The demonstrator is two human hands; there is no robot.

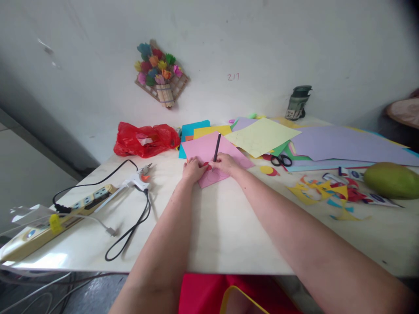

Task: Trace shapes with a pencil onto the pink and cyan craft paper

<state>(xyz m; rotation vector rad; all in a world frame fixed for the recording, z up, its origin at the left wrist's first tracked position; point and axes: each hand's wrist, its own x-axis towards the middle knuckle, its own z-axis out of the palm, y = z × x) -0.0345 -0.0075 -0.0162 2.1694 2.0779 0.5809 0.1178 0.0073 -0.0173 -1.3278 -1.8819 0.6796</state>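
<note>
My right hand (pixel 226 164) is closed around a black pen (pixel 216 148), its tip down on a pink sheet of paper (pixel 196 150). Beside it, the fingers of my left hand (pixel 194 170) press a small red paper circle (pixel 207 166) flat against the pink sheet. Faint round outlines show on the sheet near the pen tip. To the right lie a yellow paper circle (pixel 266 170) with red paper under it, and black-handled scissors (pixel 281 161).
Coloured sheets (pixel 263 135) spread along the back. A red plastic bag (pixel 144 139), a glue gun (pixel 141 179) with its cord and a power strip (pixel 88 205) lie left. Paper scraps (pixel 317 192), glue tubes (pixel 381 200), a mango (pixel 391 179) and a bottle (pixel 297 104) are right.
</note>
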